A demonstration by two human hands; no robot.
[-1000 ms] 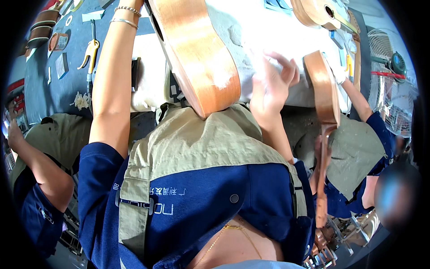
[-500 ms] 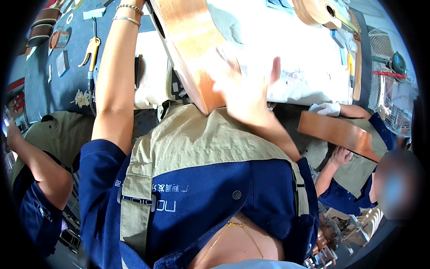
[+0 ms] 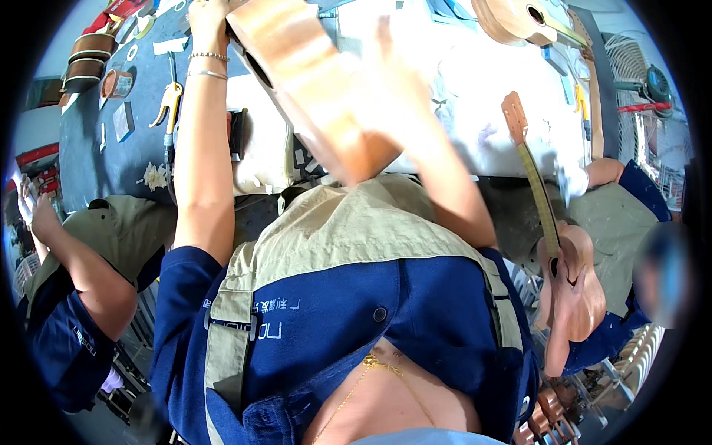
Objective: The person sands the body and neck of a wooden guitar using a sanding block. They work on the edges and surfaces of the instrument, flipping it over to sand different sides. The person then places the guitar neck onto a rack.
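Note:
An unstrung-looking small wooden guitar [image 3: 300, 55] lies tilted at the front of the white-covered bench, its lower end close to my apron. The dark edge of its sound hole shows on the left side. At its far left end, my left hand [image 3: 210, 16] is closed around the neck, which is mostly hidden by the fingers and the picture's edge. My right hand [image 3: 393, 81] is over or beside the right part of the body, smeared by motion and glare. Whether it touches the wood or holds anything cannot be made out.
A yellow-handled air gun [image 3: 169, 104], a grey block [image 3: 124, 121] and a tape roll [image 3: 116, 84] lie on the dark bench mat at left. Another guitar [image 3: 519, 16] rests at the far right. A co-worker at right holds a guitar [image 3: 575, 289]; another person sits at left.
My right hand has moved farther up and away from me, and the guitar has shifted slightly. The co-worker at right has turned their guitar so its neck points toward the bench.

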